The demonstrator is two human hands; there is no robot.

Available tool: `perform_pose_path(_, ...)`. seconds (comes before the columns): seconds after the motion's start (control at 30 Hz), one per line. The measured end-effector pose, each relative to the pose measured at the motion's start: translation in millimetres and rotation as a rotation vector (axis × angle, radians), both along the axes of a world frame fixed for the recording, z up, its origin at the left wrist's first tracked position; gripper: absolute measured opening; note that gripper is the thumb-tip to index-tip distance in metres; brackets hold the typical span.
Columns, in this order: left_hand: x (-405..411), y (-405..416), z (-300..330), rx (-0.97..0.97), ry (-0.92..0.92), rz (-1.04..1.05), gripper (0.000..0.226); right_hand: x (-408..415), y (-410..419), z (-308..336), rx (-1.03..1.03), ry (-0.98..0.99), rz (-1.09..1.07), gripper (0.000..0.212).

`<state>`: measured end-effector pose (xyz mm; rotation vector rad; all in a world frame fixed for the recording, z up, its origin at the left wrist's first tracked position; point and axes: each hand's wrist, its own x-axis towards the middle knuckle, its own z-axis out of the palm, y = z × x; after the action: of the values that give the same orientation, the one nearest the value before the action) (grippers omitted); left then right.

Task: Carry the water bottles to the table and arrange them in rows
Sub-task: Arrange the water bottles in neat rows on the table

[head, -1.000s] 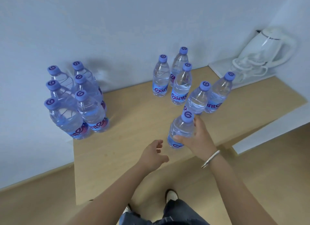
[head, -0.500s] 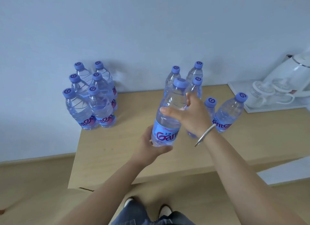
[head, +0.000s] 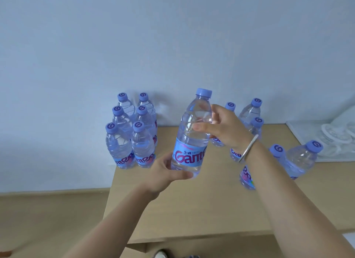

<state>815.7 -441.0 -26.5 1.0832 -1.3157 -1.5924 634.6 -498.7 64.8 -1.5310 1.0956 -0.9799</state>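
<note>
A clear water bottle (head: pixel 192 134) with a blue cap and blue label is held upright in the air above the wooden table (head: pixel 201 205). My left hand (head: pixel 165 173) grips its base. My right hand (head: pixel 224 129) holds its upper body, thumb across the front. At the table's back left, several bottles (head: pixel 132 134) stand in two tidy rows against the wall. To the right, several more bottles (head: pixel 295 159) stand loosely grouped, partly hidden behind my right arm.
A white tray (head: pixel 299 129) with clear glass items lies at the table's far right. A pale wall runs directly behind the table. The table's front edge and the wood floor (head: pixel 48 219) lie below; a shoe tip (head: pixel 161 255) shows at the bottom.
The bottle has left the table and risen. My left hand, free a second ago, now grips its base. The view has tilted up toward the wall.
</note>
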Motion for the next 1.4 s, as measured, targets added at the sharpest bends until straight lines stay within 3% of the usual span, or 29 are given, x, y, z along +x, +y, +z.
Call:
perform_pose_path(0.17,14.5,-17.2,-1.9,0.025,0.029,-0.024,0.046,13.9,-22.4,-5.4,0.029,-0.009,-0.008,0.028)
perform_pose_path(0.3,21.2,-24.5,-4.4,0.106,0.083,-0.085,0.054,24.3,-37.0,-1.0,0.061,0.051,0.061,0.053)
perform_pose_path(0.4,28.3,-29.8,-3.9,0.186,0.161,-0.284,0.052,28.2,-46.2,3.9,0.089,-0.063,0.309,0.032)
perform_pose_path(0.5,33.5,-34.1,-5.1,0.273,0.253,-0.418,0.055,23.0,-56.3,5.4,0.201,-0.211,0.421,0.009)
perform_pose_path(0.57,34.4,-39.5,-4.3,0.287,0.261,-0.440,0.055,20.9,-63.2,5.4,0.195,-0.209,0.455,0.016)
perform_pose_path(0.63,32.0,-46.1,-3.2,0.259,0.233,-0.386,0.053,22.6,-69.3,5.4,0.143,-0.178,0.454,0.016)
perform_pose_path(0.83,13.3,-55.4,-20.2,0.110,-0.035,0.107,0.049,29.6,-83.8,0.3,0.079,-0.109,0.404,0.019)
perform_pose_path(0.97,8.8,-60.7,-31.9,0.133,-0.060,0.188,0.044,35.6,-89.7,-1.2,0.077,0.022,0.435,0.031)
perform_pose_path(1.17,7.5,-61.8,-49.0,0.151,-0.096,0.272,0.045,30.9,-97.6,-10.8,0.144,0.321,0.472,0.023)
perform_pose_path(1.4,-11.6,-72.2,-63.6,0.206,-0.189,0.412,0.036,39.3,-113.9,-33.7,0.100,0.323,0.417,0.015)
